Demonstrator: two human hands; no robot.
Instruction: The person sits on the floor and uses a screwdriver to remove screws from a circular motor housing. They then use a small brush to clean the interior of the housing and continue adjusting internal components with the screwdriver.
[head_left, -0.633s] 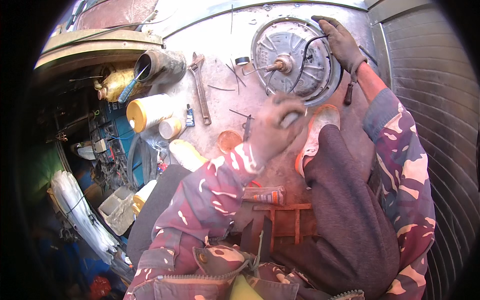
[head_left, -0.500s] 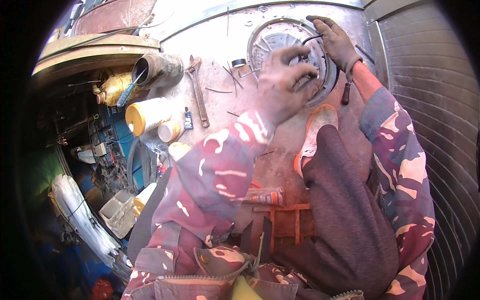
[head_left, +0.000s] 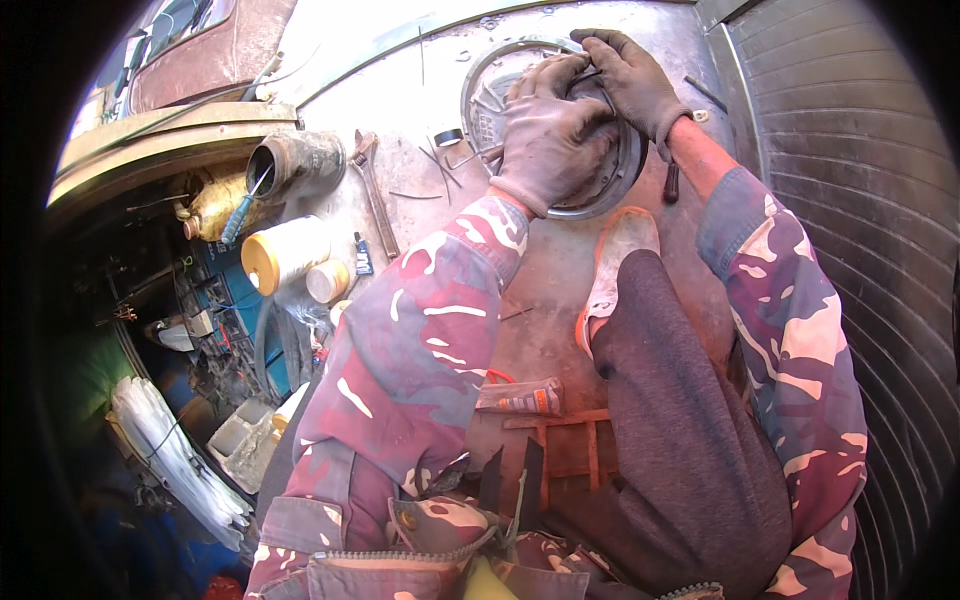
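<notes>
A round metal wheel-like part (head_left: pixel 634 172) with a raised rim lies flat on the floor at the far side. My left hand (head_left: pixel 555 140), in a grey work glove, is over its middle with curled fingers; whatever lies inside them is hidden. My right hand (head_left: pixel 640 88), also gloved, is at the part's right rim, its fingers reaching left to meet the left fingertips. A thin black cord (head_left: pixel 586 77) shows between the hands and seems pinched by the right one. A dark-handled screwdriver (head_left: pixel 671 184) lies right of the part.
An adjustable wrench (head_left: pixel 374 195), black tape roll (head_left: pixel 448 137), small blue tube (head_left: pixel 363 254) and yellow-lidded white bottle (head_left: pixel 285 252) lie to the left. Beside them is a metal pipe (head_left: pixel 310 160). My shoe (head_left: pixel 622 250) stands near the part. A ribbed shutter (head_left: pixel 840 150) bounds the right side.
My left hand has gone from a blurred, spread pose above the part to curled fingers, farther forward against my right hand. The right hand keeps its place. The whole view has shifted slightly.
</notes>
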